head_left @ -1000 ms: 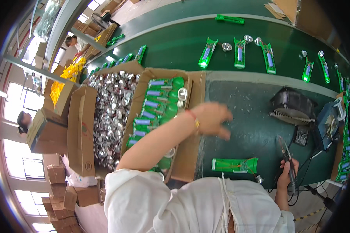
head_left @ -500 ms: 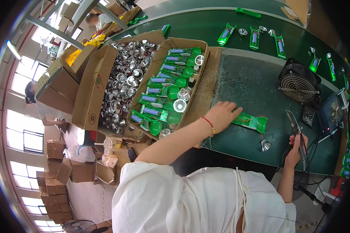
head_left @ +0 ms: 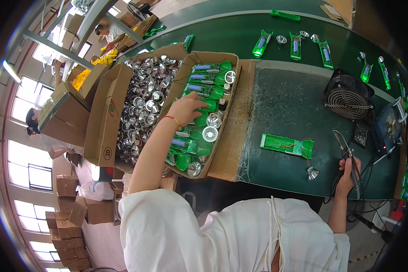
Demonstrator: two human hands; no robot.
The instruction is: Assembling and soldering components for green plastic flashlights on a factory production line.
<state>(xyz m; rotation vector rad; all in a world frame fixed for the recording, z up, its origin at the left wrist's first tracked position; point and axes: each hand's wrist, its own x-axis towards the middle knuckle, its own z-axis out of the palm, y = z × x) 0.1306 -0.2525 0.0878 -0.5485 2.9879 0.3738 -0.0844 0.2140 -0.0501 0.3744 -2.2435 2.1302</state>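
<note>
My left hand [head_left: 189, 109] reaches over a cardboard box [head_left: 233, 84], its fingers apart and bent down onto a row of green plastic casings [head_left: 203, 119] fitted with purple cylindrical cells. Whether it grips one is not clear. On the dark green bench lies another green casing [head_left: 283, 143], with thin wires and a small circuit board showing. A silver reflector cup [head_left: 312, 172] hangs off its right end by wires. To the right of it, my right hand [head_left: 349, 170] is closed around a soldering iron [head_left: 352, 156], whose bent metal tip points up and away.
A second box of loose reflectors [head_left: 145, 97] stands left of the casings. A black fan [head_left: 347, 99] and a blue soldering station [head_left: 386, 131] with cables occupy the right. Several green casings [head_left: 296, 45] lie along the far belt. Other people work at far left.
My left hand has moved left from the casing on the bench to the casings in the box, leaving that casing fully visible. My right hand stays with the soldering iron.
</note>
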